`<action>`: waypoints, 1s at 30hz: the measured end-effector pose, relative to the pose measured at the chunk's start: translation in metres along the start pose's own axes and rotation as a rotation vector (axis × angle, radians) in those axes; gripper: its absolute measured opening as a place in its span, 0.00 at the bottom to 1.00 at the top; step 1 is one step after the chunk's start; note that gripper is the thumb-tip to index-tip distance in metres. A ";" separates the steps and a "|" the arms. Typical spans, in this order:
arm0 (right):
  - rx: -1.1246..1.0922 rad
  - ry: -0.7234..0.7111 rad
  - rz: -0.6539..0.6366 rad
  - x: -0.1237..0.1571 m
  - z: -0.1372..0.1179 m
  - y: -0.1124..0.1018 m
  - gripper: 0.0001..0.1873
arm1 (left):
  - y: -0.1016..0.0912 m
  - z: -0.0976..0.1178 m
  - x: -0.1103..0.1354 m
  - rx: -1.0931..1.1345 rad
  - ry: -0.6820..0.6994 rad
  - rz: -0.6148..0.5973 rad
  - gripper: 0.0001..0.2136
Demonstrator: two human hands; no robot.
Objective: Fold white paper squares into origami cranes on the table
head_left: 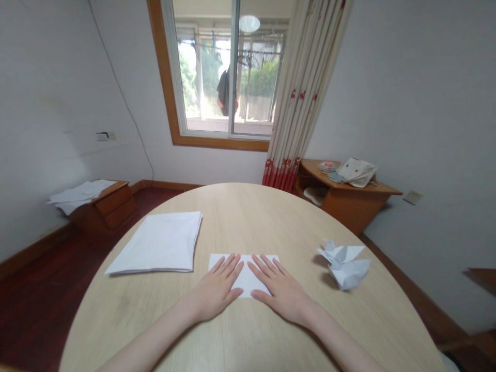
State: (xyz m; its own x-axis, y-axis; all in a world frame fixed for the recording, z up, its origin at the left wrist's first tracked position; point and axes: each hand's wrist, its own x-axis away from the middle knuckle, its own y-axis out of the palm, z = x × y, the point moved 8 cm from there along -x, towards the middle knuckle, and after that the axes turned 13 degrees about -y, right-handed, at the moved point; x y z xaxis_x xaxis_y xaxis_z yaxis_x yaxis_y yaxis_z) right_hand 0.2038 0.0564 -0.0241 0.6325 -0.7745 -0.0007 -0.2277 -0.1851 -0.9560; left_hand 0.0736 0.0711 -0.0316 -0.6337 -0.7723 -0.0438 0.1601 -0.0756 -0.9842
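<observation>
The left hand (215,289) and right hand (281,292) lie flat with fingers spread, pinching nothing, pressing on a folded white paper sheet (244,274) at the near middle of the oval wooden table (248,201). A folded paper stack (155,245) lies left; a creased paper shape (343,266) lies right.

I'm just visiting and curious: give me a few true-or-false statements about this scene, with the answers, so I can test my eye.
1. The left hand and right hand rest flat on a small white paper sheet. True.
2. The stack of folded white paper lies right of the hands. False: it lies left of them.
3. A folded paper figure sits on the oval wooden table. True.
4. The right hand holds the folded paper figure. False: the figure lies apart from it.
5. A patterned curtain hangs beside the window. True.
</observation>
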 end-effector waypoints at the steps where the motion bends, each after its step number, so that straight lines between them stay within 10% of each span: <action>1: -0.006 0.003 -0.006 0.001 0.001 -0.001 0.33 | -0.001 -0.001 0.001 0.005 0.003 -0.008 0.27; 30: -0.083 0.205 -0.190 0.040 0.046 -0.006 0.32 | 0.001 -0.037 0.014 0.080 -0.040 -0.118 0.24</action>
State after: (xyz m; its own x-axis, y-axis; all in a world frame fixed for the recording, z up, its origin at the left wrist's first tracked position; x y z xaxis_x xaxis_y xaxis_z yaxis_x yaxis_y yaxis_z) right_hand 0.2644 0.0545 -0.0317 0.5089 -0.8257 0.2432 -0.1851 -0.3809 -0.9059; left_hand 0.0372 0.0830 -0.0400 -0.6216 -0.7792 0.0797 0.1468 -0.2159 -0.9653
